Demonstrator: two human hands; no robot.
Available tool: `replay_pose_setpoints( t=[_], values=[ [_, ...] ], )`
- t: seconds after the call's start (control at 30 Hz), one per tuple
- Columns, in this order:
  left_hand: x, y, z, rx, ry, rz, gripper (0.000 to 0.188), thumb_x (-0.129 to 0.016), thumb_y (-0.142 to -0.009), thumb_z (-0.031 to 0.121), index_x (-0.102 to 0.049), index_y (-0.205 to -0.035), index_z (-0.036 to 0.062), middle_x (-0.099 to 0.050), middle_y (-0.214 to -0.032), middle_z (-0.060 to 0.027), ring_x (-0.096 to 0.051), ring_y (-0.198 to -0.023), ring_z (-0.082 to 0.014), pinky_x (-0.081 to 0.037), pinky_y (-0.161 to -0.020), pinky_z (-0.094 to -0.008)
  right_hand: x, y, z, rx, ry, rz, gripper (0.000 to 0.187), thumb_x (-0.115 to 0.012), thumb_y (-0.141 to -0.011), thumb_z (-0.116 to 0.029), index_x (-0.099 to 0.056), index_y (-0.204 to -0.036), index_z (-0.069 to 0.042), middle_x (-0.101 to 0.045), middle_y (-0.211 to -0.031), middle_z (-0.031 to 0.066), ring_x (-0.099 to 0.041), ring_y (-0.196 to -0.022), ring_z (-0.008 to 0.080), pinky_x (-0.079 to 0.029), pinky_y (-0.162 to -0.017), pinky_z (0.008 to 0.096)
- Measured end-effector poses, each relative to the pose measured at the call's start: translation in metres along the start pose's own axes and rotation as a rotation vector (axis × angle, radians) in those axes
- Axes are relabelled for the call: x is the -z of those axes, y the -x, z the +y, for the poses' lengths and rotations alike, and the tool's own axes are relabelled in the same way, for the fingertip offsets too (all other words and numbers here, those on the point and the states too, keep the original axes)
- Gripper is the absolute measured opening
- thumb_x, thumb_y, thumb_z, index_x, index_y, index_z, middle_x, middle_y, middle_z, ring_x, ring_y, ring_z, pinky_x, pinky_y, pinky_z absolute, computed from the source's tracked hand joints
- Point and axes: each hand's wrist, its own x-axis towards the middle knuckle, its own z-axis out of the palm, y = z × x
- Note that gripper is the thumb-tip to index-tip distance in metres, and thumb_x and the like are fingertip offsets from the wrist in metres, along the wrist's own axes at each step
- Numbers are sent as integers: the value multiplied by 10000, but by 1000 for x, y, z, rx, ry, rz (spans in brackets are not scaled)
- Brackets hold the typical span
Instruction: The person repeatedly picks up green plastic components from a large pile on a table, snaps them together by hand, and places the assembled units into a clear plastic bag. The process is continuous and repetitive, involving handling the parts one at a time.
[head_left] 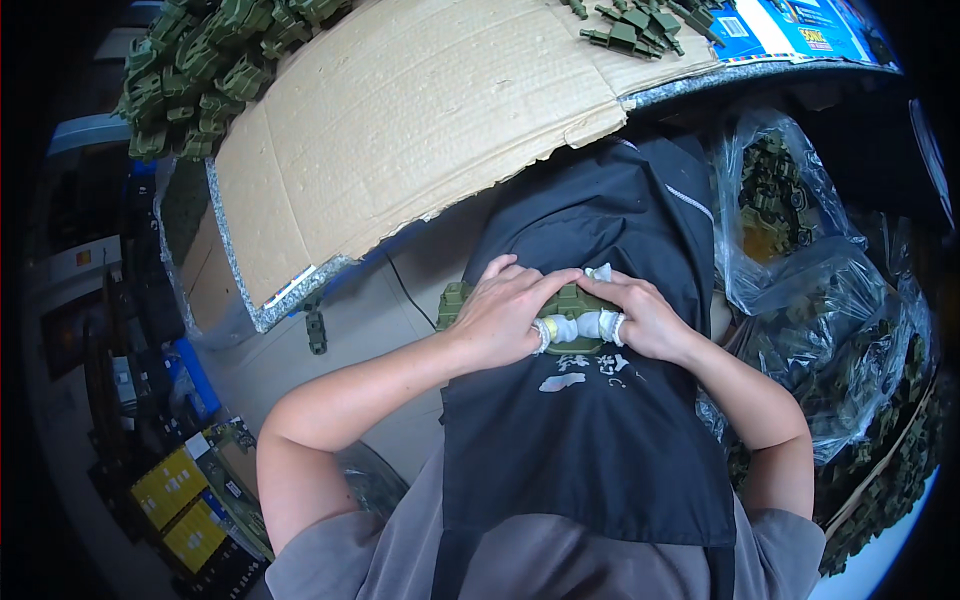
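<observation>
A dark olive-green moulded plastic part (455,300), seemingly a toy piece, lies across my lap on a black apron (590,440). My left hand (500,312) grips its left side, with the fingers reaching over its far edge. From the other side my right hand (645,312) is closed on the right end. White wrappings cover both thumbs, which meet tip to tip on the near side of the part. Beneath my palms and fingers, much of the part is hidden.
Ahead stands a table covered with torn-edged cardboard (420,110). It bears a heap of green plastic parts (200,75) at far left and smaller green pieces (635,28) at far right. Clear plastic bags of parts (780,200) stand on my right. One green piece (316,330) hangs below the table edge.
</observation>
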Motion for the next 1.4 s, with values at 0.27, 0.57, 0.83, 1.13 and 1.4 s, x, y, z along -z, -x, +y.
replay_pose_setpoints(
  t=[0.27,0.57,0.83,1.13,1.4],
  values=[
    [2,-1,3,-59,-145,-15,612,-625,-743,119,-406,-1314,90,-599,-987,-126,-553,-1020,-295,-248,-1053,-499,1,7,-21,119,477,-11,634,-593,-692,-16,-397,-1284,97,-548,-1090,232,-505,-1051,359,-418,-925,367],
    [8,-6,0,-20,61,-6,549,-614,-731,79,-435,-1250,96,-604,-1009,-138,-567,-1029,-277,-257,-1053,-489,9,-7,-4,9,-35,-5,544,-548,-682,53,-521,-1224,21,-565,-1104,243,-562,-1014,383,-432,-905,389],
    [44,2,11,-20,-80,81,780,-729,-688,250,-342,-1350,108,-532,-1146,-159,-502,-1120,-318,-278,-1036,-466,14,-10,4,42,-163,34,498,-674,-726,-53,-555,-1207,-18,-598,-1073,213,-591,-990,323,-435,-892,339],
    [1,64,-37,216,866,293,852,-767,-710,149,-286,-1410,79,-394,-1374,-78,-406,-1242,-180,-326,-1023,-316,44,-30,-68,221,247,156,620,-724,-707,-225,-494,-1255,-47,-561,-1096,184,-528,-1024,353,-410,-917,385],
    [-2,58,-21,208,689,365,739,-676,-690,8,-366,-1359,36,-459,-1320,-104,-447,-1227,-215,-349,-1022,-316,-7,-61,-77,340,242,-30,690,-666,-714,-165,-395,-1340,-66,-588,-983,208,-582,-919,365,-466,-831,414]
  ],
)
